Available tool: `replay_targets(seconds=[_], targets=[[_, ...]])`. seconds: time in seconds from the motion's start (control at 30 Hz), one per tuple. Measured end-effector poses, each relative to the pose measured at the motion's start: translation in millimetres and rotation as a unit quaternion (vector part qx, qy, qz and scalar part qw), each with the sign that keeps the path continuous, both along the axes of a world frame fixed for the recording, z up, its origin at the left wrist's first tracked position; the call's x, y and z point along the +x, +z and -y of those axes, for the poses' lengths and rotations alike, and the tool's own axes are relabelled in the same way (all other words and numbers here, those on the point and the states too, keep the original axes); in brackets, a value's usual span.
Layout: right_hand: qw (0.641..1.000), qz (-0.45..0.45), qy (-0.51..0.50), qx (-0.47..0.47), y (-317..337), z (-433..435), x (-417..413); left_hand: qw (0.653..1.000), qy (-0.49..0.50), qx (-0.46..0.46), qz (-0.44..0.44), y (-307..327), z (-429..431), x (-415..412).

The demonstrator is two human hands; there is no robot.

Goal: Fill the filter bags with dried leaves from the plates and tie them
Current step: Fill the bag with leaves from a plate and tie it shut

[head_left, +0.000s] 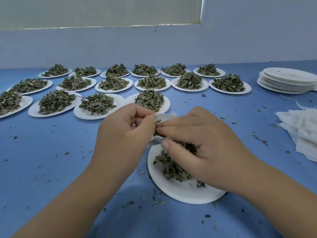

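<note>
Above blue table, left hand holds filter bag mouth-rightward.

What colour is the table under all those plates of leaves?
The table is blue, speckled with stray leaf bits; the head view shows it plainly.

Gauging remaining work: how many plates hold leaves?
17: six in the back row, six in the middle row, four in the front row, one plate under the right hand. Others may be hidden left.
</note>
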State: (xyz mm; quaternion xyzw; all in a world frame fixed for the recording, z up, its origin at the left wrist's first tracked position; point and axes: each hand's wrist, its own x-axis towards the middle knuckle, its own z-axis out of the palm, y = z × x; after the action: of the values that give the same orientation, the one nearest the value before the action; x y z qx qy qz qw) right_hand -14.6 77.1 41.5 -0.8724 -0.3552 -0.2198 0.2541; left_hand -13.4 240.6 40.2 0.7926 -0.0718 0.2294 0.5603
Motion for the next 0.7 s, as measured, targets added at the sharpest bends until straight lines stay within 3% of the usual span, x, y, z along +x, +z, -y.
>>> replay_targets(seconds=[0.17,0.3,0.37,0.5,0.7], targets=[[0.998,-0.015,0.01,-0.067,-5.0,-8.5,2.0,1.0,-0.011,0.025,0.007,-1.8,3.8,-2.8],[0.99,-0.069,0.015,0.123,7.5,6.4,0.2,0.998,0.03,0.057,0.026,-0.6,-5.2,0.4],[0.98,-0.103,-0.017,0.17,15.6,17.1,1.4,0.997,0.045,0.054,0.028,0.7,-10.1,2.9],[0.985,-0.134,-0.105,-0.012,18.9,28.4,6.6,0.997,0.063,0.019,0.035,2.0,-15.7,6.2],[0.968,-0.108,-0.074,-0.216,2.8,6.1,-10.5,0.996,0.066,0.038,0.046,1.6,-14.7,5.3]])
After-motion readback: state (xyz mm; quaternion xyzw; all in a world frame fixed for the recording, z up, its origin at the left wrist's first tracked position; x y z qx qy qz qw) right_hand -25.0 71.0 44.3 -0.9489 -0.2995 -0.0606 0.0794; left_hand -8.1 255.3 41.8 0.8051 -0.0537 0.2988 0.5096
